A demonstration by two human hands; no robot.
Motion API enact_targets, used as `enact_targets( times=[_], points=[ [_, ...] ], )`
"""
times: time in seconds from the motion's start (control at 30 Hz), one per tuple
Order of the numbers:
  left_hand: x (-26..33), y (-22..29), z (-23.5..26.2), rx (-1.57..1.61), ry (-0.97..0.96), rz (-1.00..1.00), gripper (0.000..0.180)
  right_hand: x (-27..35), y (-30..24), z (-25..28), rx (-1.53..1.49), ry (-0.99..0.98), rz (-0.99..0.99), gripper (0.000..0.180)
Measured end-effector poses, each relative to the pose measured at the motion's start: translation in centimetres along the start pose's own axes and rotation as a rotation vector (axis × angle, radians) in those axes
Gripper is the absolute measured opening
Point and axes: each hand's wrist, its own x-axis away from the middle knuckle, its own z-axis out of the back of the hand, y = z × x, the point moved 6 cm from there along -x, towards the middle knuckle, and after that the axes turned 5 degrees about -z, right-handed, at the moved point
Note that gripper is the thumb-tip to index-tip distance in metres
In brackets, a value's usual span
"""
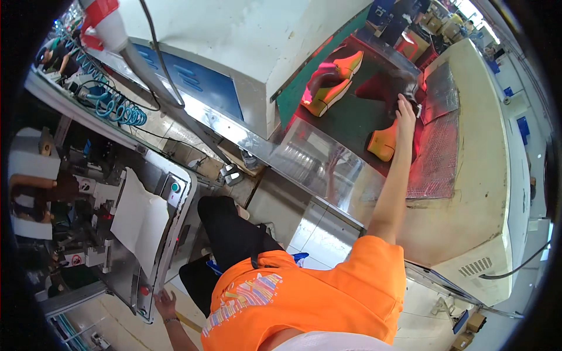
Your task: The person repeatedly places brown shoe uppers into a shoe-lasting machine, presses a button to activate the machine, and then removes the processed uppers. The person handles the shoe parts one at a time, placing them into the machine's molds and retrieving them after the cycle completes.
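My right hand (406,112) reaches out over the dark belt (364,88), under reddish light. Its fingers close on the top of a dark brown boot (391,88) lying there. To the left of that boot lie two yellow-orange shoe forms (331,98), with a dark upper partly seen between them. Another yellow-orange form (381,144) sits near my right forearm, partly hidden by it. Low at the left, my left hand (165,304) has its fingers apart and holds nothing. It is beside the corner of the left-hand machine (144,310).
A large cream machine housing (477,175) stands right of the belt, with a quilted silvery curtain (434,167) at its opening. A metal ledge (316,158) borders the belt. A white sheet (139,219) lies on the left-hand machine. A grey pole (175,117) slants across the upper left.
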Motion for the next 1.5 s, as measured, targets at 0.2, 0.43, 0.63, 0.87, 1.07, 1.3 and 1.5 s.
enact_targets(
  times=[0.2,0.43,0.63,0.87,1.07,1.3,1.5],
  points=[
    [11.8,-4.7,-27.4,-0.96,-0.494,-0.084,0.042,14.8,-16.7,-4.6,0.208,-0.13,0.406,0.034],
    [17.5,-4.8,-45.0,-0.731,-1.204,-0.068,0.061,30.0,-19.2,-16.7,0.091,-0.821,0.324,0.049],
    [13.9,5.7,-40.6,-0.418,-1.213,0.264,0.057,44.1,-18.2,-27.8,0.031,-1.442,0.395,0.044],
    [16.1,12.8,-32.4,-0.578,-0.978,0.028,0.036,54.7,-20.6,-31.8,0.153,-1.943,0.908,0.045],
    [19.7,17.4,-28.3,-0.868,-0.967,-0.203,0.037,54.6,-23.3,-33.5,-0.128,-2.78,0.601,0.045],
    [21.3,17.5,-27.0,-1.175,-1.07,-0.214,0.035,63.7,-19.6,-47.9,-0.192,-2.481,0.395,0.033],
    [20.9,22.0,-22.6,-1.128,-0.925,-0.426,0.041,67.6,-19.4,-50.9,-0.303,-2.625,-0.398,0.033]
  ],
)
